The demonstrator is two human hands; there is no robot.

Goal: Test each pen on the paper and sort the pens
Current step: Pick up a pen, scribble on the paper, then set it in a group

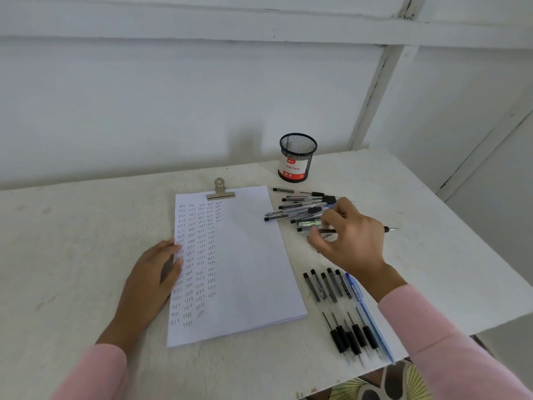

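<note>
While the left hand [155,272], fingers straight, presses the paper [245,255] at nine o'clock, the right hand [350,235] apparently pinches a pen [388,228].

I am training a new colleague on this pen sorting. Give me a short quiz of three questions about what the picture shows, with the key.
1. True or false: the left hand grips a pen.
2. Where does the blue pen lie? A) in the near row of pens, right of the paper B) on the paper C) under the left hand
3. Fill in: a metal ____ holds the paper's top edge.
Key: 1 false, it rests flat on the paper; 2 A; 3 clip.
</note>
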